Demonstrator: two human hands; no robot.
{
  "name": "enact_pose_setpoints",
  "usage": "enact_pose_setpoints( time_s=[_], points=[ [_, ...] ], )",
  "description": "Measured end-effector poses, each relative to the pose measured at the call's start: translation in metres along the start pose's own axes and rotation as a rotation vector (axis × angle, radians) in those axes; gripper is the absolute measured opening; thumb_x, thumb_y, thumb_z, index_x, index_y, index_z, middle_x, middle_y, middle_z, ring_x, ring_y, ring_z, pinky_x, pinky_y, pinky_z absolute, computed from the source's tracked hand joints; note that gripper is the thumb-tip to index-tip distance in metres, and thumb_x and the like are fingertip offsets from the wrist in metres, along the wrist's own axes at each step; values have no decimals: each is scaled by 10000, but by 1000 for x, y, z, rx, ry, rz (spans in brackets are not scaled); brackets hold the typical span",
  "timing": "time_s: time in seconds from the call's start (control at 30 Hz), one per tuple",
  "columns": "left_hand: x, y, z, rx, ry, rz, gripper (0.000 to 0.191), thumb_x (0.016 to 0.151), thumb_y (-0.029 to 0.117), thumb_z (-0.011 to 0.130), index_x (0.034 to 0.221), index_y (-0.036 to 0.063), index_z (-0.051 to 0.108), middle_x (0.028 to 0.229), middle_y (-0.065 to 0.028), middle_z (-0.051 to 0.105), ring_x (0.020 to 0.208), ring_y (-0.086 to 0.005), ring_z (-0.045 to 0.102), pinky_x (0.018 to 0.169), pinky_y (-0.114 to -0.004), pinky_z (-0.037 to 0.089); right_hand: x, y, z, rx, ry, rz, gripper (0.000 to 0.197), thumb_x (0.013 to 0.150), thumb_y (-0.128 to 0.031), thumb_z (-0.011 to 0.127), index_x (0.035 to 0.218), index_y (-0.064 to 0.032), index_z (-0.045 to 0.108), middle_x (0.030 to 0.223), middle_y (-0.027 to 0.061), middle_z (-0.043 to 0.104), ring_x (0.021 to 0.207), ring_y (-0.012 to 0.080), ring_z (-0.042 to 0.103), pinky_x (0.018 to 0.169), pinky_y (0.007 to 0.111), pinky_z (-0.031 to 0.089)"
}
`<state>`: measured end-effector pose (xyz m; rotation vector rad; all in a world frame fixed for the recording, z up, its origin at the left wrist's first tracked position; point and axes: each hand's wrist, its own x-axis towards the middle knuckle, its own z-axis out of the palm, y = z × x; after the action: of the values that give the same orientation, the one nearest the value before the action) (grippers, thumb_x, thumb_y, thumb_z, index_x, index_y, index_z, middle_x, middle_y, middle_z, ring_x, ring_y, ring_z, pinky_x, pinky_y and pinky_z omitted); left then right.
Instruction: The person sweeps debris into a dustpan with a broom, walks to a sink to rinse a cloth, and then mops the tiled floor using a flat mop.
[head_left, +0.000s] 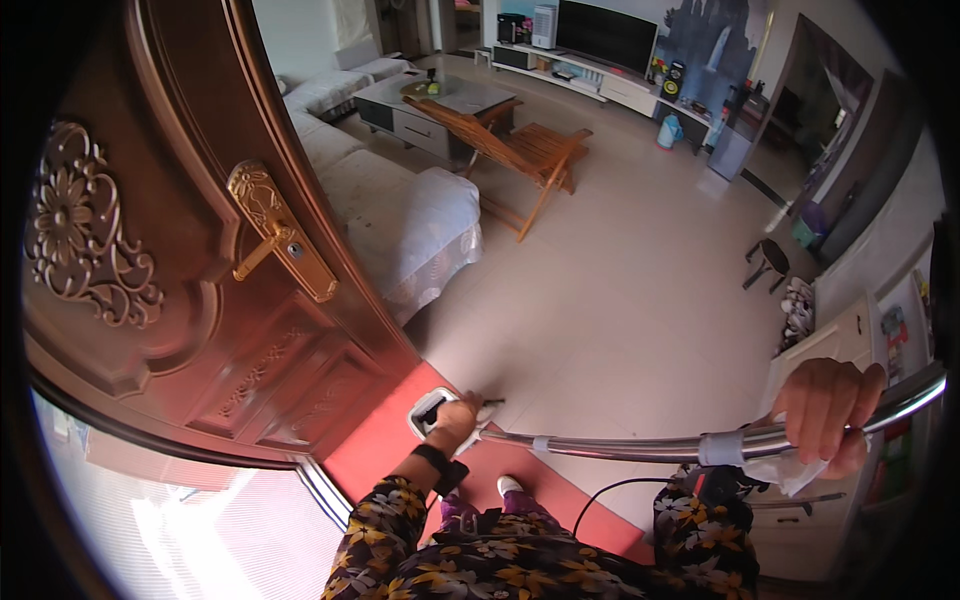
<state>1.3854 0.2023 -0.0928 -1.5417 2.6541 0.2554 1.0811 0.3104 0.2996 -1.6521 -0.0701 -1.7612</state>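
A shiny metal pole (630, 448) with pale plastic collars runs across in front of me. My right hand (829, 409) wraps around its upper part at the right, and a piece of white tissue or cloth (795, 474) shows under the fingers. At the pole's far left end is a white-rimmed head (417, 421) with a dark inside, possibly a mop or dustpan. My left hand (455, 415) closes over the edge of this head, hiding part of it. A small dark piece sticks out beyond those fingers.
An ornate brown door (277, 360) with a gold handle (259, 255) stands at the left. Red matting (375, 442) lies underfoot. Ahead are a covered sofa (405, 202), a wooden folding chair (517, 150) and a coffee table (420, 127). A stool (767, 259) and a cabinet (825, 334) line the right.
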Motion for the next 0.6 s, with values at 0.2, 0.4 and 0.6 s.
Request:
enact_pose_setpoints(
  time_s=[0.2,0.4,0.6],
  points=[
    [46,-103,2,-318,118,-141,172,716,146,507,865,99,579,847,-126,589,776,-270,576,653,-364,465,-8,-58,51,-163,135,-118,222,672,5,532,610,-81,337,420,42,497,319,97,489,301,191,427],
    [73,-118,33,-429,26,-199,201,708,234,532,862,122,597,853,-120,597,797,-279,570,699,-370,457,-41,-98,58,-354,206,-131,204,699,-10,508,632,-68,325,427,51,501,320,95,489,282,200,423],
    [89,-47,80,-460,45,-233,308,721,189,552,1005,74,524,935,-142,577,859,-270,556,719,-367,453,-85,-150,8,-328,288,-130,136,734,-3,466,660,-47,360,466,45,485,360,115,481,303,225,432]
  ],
)
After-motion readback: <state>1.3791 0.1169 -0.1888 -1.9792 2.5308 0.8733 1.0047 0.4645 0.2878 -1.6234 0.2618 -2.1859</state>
